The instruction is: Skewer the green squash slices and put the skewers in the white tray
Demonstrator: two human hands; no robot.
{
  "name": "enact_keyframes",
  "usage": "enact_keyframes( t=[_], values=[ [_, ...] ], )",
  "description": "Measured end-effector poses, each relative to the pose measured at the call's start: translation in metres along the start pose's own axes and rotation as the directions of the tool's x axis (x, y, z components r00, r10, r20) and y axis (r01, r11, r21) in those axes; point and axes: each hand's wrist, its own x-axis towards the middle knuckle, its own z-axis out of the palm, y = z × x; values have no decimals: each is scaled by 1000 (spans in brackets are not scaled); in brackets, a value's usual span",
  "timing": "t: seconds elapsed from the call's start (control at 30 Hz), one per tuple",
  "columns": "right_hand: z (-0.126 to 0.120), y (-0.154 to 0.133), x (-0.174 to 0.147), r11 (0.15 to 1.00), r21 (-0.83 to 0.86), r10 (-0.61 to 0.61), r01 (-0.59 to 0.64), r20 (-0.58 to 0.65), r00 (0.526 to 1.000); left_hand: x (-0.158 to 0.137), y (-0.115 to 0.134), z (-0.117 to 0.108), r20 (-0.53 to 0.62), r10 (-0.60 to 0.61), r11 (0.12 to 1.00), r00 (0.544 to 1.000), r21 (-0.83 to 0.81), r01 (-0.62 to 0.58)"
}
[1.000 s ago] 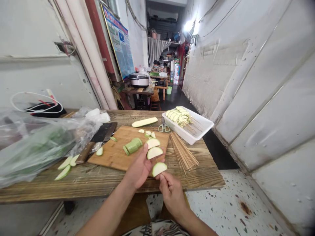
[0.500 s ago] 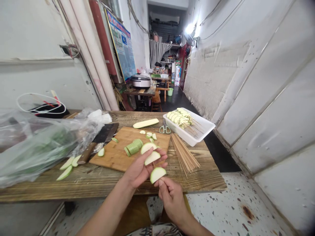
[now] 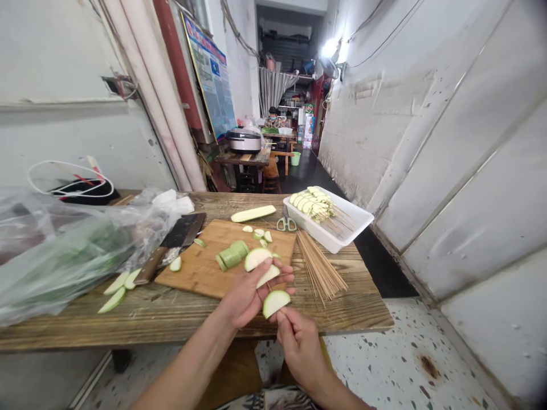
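My left hand (image 3: 250, 293) holds pale green-rimmed zucchini slices (image 3: 258, 259) between thumb and fingers, near the front of the cutting board. Just below it, my right hand (image 3: 299, 339) pinches at the lower edge of another half-round zucchini slice (image 3: 276, 303). A thin skewer shows in part between the slices; its lower end is hidden by my right fingers. On the wooden cutting board (image 3: 196, 279) lies a row of cut zucchini (image 3: 232, 255), with several small end pieces (image 3: 258, 234) behind it.
A cleaver (image 3: 183, 230) lies left of the board, beside a plastic bag of greens (image 3: 85, 250). Bamboo skewers (image 3: 320, 267) lie to the right. Behind them are scissors (image 3: 286, 223), a halved zucchini (image 3: 253, 213) and a white tray (image 3: 337, 245) of skewered slices. A person (image 3: 273, 118) sits far back.
Both hands and the slices have shifted very slightly right. My left thumb has moved up over the slices, covering more of the middle one.
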Motion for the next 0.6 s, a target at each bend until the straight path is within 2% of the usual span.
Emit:
enact_keyframes(
  t=[0.2,0.3,0.43,0.6],
  values=[
    [-4,6,5,997,-70,-14,13,-8,1000,1,-11,0,48,-28,1000,998,8,28],
    [-6,9,6,999,-27,-20,19,-29,999,2,-2,-3,18,-3,999,1000,-32,3],
    [-6,8,3,999,46,-1,0,10,1000,6,18,-7,-99,77,988,992,-123,-89],
    [-3,0,0,999,42,10,-13,78,997,13,25,-11,-112,150,983,982,-92,-160]
  ],
)
